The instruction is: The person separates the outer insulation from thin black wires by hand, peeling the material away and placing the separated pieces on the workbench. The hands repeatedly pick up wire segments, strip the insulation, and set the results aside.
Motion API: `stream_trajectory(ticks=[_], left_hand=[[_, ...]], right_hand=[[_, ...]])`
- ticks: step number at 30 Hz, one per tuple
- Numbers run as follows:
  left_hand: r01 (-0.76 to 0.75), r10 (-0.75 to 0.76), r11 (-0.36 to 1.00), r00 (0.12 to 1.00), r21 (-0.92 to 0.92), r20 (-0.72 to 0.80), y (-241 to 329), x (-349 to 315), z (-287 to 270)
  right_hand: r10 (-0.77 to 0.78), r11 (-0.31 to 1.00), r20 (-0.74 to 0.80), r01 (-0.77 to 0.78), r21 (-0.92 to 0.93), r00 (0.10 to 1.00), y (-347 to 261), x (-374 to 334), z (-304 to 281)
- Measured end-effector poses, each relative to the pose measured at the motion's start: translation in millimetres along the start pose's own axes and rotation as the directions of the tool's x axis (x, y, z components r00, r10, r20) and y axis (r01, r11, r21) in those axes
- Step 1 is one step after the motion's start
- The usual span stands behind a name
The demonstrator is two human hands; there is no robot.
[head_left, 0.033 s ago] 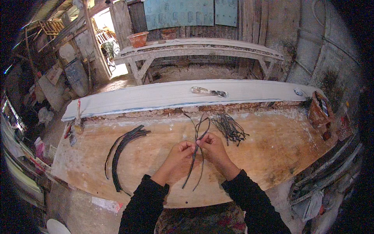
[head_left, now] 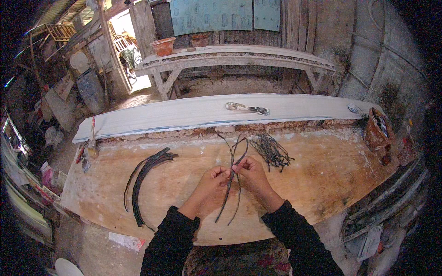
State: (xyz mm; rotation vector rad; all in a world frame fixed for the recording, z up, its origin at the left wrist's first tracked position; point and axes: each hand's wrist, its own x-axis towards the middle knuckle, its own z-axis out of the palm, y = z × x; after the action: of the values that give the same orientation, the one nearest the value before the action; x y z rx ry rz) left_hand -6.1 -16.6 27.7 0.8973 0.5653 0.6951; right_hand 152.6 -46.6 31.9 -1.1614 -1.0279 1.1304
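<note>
- The person's left hand (head_left: 214, 180) and right hand (head_left: 253, 174) nearly meet, each with thumb and fingers pinched narrow on long, black, flexible strips (head_left: 224, 205); the fingers hide how many each takes.
- Those strips cross at the grip, splaying beyond it, with two tails running back toward the person; if either pinch eases, the crossing could slip or spring loose.
- Beyond the grip and to its right, near the strips' far ends, sits a loose, tangled pile of thin black strands (head_left: 271, 154); a sideways sweep might snag them together.
- Well left of the grip, a curved, thick bundle of black strips (head_left: 137, 195) lies on the light-brown wooden tabletop (head_left: 184, 156); the black, ribbed left sleeve (head_left: 170, 239), close to its near end, could drag it askew.
- Farther beyond the grip, a mottled, flat, elongated tool (head_left: 247, 109) rests on a long, white-coated slab (head_left: 175, 115).
</note>
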Motion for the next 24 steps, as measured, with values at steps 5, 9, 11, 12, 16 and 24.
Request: stream_trajectory(ticks=[5,9,11,12,16,24], left_hand=[[0.017,-0.016,1.000,0.999,0.012,-0.046,3,2,2],[0.022,-0.025,0.997,0.999,-0.077,-0.043,8,0,7],[0.017,-0.020,0.997,0.999,-0.075,-0.045,6,1,5],[0.021,-0.026,0.995,0.999,-0.096,-0.045,7,0,7],[0.057,-0.054,0.992,0.998,-0.108,0.023,6,3,-4],[0.042,-0.055,0.975,0.997,-0.220,-0.055,17,-10,16]], right_hand=[[-0.026,0.998,-0.029,0.024,-0.060,0.999,-7,-1,1],[-0.043,0.991,-0.024,0.039,-0.125,0.999,-1,4,0],[-0.035,0.995,-0.012,0.034,-0.097,0.999,-1,3,2],[-0.024,0.998,-0.009,0.023,-0.063,1.000,-3,2,2],[-0.083,0.996,-0.040,0.084,0.028,0.996,6,3,3],[-0.081,0.993,-0.043,0.077,-0.093,0.996,4,4,0]])
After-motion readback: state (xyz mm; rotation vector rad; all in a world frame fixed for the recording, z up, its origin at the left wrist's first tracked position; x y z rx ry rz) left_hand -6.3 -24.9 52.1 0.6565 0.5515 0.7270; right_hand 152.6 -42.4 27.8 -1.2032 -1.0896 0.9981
